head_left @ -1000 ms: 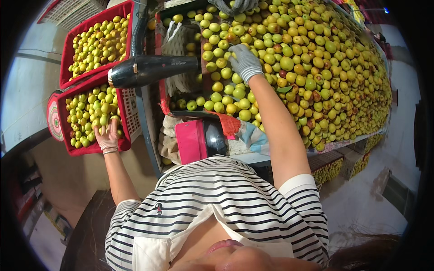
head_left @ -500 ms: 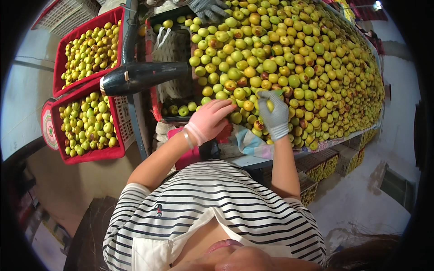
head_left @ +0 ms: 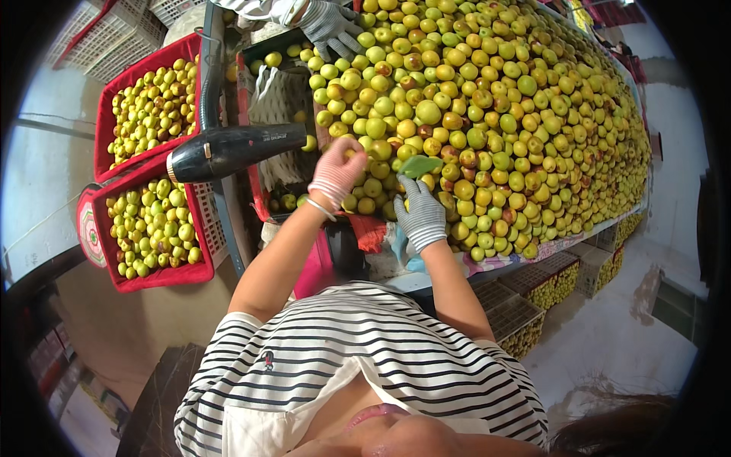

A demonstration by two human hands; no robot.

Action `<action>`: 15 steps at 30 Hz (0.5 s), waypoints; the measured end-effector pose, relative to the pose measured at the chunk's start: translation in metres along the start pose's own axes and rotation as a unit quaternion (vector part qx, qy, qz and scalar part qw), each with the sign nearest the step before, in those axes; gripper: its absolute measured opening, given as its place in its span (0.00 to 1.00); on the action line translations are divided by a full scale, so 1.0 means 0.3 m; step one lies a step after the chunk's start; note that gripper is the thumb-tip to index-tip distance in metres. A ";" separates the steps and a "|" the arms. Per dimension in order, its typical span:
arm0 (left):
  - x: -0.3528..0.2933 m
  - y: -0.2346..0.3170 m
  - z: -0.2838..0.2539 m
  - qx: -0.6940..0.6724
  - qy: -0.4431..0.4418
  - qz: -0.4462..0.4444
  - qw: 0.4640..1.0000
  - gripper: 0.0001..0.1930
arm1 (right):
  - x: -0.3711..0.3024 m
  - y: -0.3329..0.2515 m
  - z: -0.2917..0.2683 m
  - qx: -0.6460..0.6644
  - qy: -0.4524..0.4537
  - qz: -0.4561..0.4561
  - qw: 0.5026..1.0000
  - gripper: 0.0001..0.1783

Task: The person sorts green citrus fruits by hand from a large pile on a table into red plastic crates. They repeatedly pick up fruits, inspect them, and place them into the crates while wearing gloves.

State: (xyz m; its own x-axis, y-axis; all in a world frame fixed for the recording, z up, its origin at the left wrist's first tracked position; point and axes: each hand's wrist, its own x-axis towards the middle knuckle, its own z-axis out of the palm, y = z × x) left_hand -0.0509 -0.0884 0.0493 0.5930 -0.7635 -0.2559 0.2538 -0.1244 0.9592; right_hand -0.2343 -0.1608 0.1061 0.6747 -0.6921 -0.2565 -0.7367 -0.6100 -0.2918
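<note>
Small yellow-green jujubes, some with reddish-brown patches, lie in a big heap (head_left: 518,137) beyond my hands. My left hand (head_left: 336,174), in a pink and white glove, is curled over the near left edge of the heap. A bit of yellow jujube (head_left: 350,153) shows between its fingers. My right hand (head_left: 421,215), in a grey striped glove, bends round a jujube (head_left: 407,204) at the near edge, mostly hidden by thumb and fingers. A green leaf (head_left: 419,165) sticks out just beyond its fingertips.
A black hair dryer (head_left: 232,151) juts in from the left over a dark crate with white foam netting (head_left: 276,99). Two red-lined baskets of jujubes (head_left: 202,263) stand at left. A co-worker's grey-gloved hand (head_left: 329,29) rests at the heap's far left. Filled crates (head_left: 525,316) stand below right.
My left hand has curled its fingers and moved slightly up. My right hand has drawn left and toward me; the leaf has shifted left with it. The whole view has shifted slightly.
</note>
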 end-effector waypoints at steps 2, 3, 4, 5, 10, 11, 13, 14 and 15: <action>0.041 0.135 -0.122 -0.266 -0.021 -0.080 0.961 0.07 | 0.002 0.001 -0.007 0.010 -0.012 0.019 1.000 0.24; 0.049 0.243 -0.172 -0.422 -0.026 -0.038 0.905 0.13 | 0.006 -0.002 -0.011 0.022 -0.014 0.018 0.999 0.24; 0.061 0.321 -0.221 -0.528 -0.008 0.022 0.849 0.21 | 0.012 -0.005 -0.019 0.033 -0.017 0.017 0.999 0.24; 0.055 0.365 -0.247 -0.592 -0.052 0.051 0.802 0.27 | 0.014 0.008 -0.012 0.050 -0.007 0.015 0.999 0.24; -0.067 0.163 -0.121 -0.023 -0.101 0.061 0.993 0.18 | 0.065 -0.039 -0.009 0.118 0.031 0.008 0.992 0.21; -0.112 0.135 -0.087 0.190 -0.163 0.056 0.967 0.17 | 0.085 -0.018 0.003 0.174 0.040 0.005 0.984 0.19; -0.148 0.043 -0.031 0.319 -0.218 0.198 0.901 0.19 | 0.120 0.008 -0.004 0.268 0.055 0.015 0.962 0.14; -0.154 0.027 -0.015 0.394 -0.212 0.239 0.862 0.17 | 0.133 0.017 -0.028 0.279 0.083 -0.001 0.957 0.12; -0.156 0.022 -0.007 0.402 -0.201 0.236 0.862 0.16 | 0.147 0.029 -0.066 0.272 0.100 -0.005 0.957 0.12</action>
State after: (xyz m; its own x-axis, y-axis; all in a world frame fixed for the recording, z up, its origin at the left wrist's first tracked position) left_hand -0.0753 -0.0521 0.0673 0.1325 -0.9869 0.0921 -0.6504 -0.0165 0.7594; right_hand -0.2118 -0.2042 0.1105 0.6192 -0.7806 -0.0853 -0.5610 -0.3638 -0.7436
